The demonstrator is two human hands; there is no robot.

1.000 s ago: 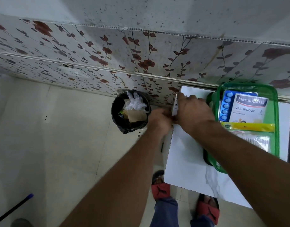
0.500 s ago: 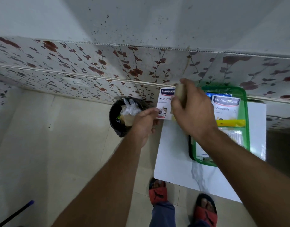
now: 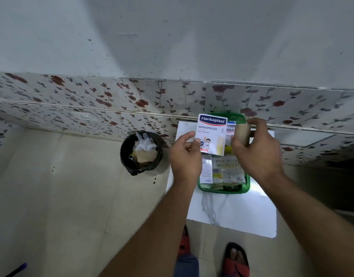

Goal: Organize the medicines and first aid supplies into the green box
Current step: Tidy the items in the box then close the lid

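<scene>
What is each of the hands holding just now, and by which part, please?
The left hand pinches the Hansaplast packet at its lower left corner. The right hand grips a tan roll around its sides.

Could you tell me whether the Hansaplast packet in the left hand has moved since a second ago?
Yes. The Hansaplast packet has come rightward, away from the black bin, and is now above the green box.

Hands and held packet (image 3: 211, 134) hide much of the green box (image 3: 224, 189).

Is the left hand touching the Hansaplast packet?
Touching. The head view shows the left hand pinching the Hansaplast packet at its lower left corner, thumb on its front.
</scene>
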